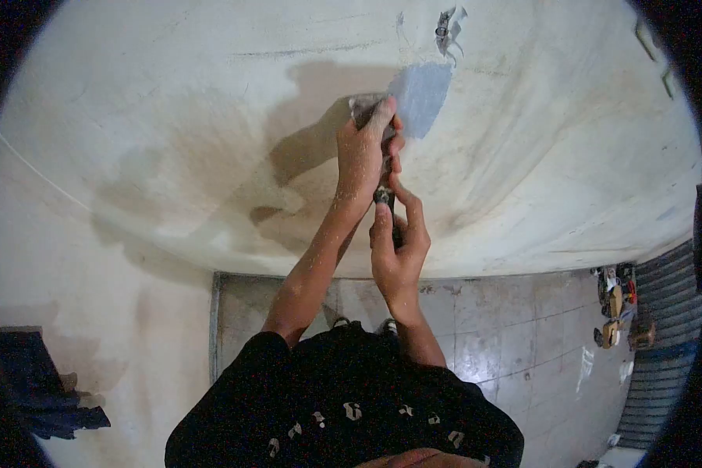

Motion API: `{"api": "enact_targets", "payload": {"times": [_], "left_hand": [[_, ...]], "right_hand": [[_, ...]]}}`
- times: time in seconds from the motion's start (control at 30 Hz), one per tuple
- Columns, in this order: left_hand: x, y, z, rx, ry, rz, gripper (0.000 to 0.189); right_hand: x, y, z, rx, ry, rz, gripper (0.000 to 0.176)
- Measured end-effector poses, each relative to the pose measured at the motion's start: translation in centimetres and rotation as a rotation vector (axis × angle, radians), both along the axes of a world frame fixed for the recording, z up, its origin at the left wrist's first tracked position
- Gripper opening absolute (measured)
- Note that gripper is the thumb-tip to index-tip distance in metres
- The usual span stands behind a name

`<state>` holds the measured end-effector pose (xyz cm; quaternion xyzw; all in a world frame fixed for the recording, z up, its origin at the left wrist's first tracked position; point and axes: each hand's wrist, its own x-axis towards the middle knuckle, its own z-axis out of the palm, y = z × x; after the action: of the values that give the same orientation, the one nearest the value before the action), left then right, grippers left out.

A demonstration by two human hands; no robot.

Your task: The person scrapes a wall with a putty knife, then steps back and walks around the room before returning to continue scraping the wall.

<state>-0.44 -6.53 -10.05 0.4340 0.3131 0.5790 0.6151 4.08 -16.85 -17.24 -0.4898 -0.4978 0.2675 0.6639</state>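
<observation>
In the head view, my left hand (pixel 361 160) is closed around the upper part of a scraper (pixel 363 103), with the thumb pressed along its wide, greyish blade. That blade is at the pale wall, beside the left edge of a blue-grey patch (pixel 423 100). Lower down, my right hand (pixel 400 249) grips the dark handle (pixel 384 196) between thumb and fingers. Part of the tool is hidden behind my fingers. Pale specks dot my left forearm.
A torn-looking fixture (pixel 443 31) sits on the wall above the patch. Dark cloth (pixel 39 382) hangs at the left. Grey floor tiles (pixel 507 327) lie below. Several small items, including brown ones (pixel 612 312), stand near a ribbed shutter (pixel 663 335) at the right.
</observation>
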Motion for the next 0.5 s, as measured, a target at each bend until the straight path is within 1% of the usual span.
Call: {"api": "enact_targets", "payload": {"times": [0.03,0.07,0.1,0.17,0.23,0.33,0.4,0.47,0.5], "left_hand": [[0.0,0.0,-0.7,-0.032,-0.002,-0.014,0.034],[0.0,0.0,-2.1,-0.065,-0.004,-0.025,0.034],[-0.1,-0.3,-2.0,-0.101,-0.008,-0.036,0.034],[0.0,-0.1,-1.0,-0.059,-0.003,-0.012,0.034],[0.1,0.0,0.5,-0.042,-0.012,0.016,0.034],[0.1,0.0,-1.4,-0.037,-0.010,-0.020,0.035],[0.1,0.4,-1.6,-0.060,-0.015,-0.039,0.034],[0.1,0.7,1.0,0.017,-0.050,-0.020,0.033],[0.1,0.3,1.5,0.034,-0.064,-0.011,0.033]], "right_hand": [[0.0,0.0,0.0,-0.002,-0.005,-0.001,0.034],[0.1,-0.4,-1.2,-0.002,-0.023,0.000,0.034],[0.2,-0.4,-0.9,-0.005,-0.018,0.006,0.034],[0.3,-0.5,-0.3,-0.010,-0.006,0.019,0.035],[0.2,-0.2,1.5,0.015,0.037,0.027,0.035],[0.4,-0.6,-0.4,-0.033,-0.004,0.012,0.035],[0.5,0.0,-0.1,-0.016,0.002,0.018,0.035],[0.2,0.3,1.7,0.038,0.038,0.006,0.034],[0.1,-0.5,1.5,0.005,0.047,0.004,0.034]]}}
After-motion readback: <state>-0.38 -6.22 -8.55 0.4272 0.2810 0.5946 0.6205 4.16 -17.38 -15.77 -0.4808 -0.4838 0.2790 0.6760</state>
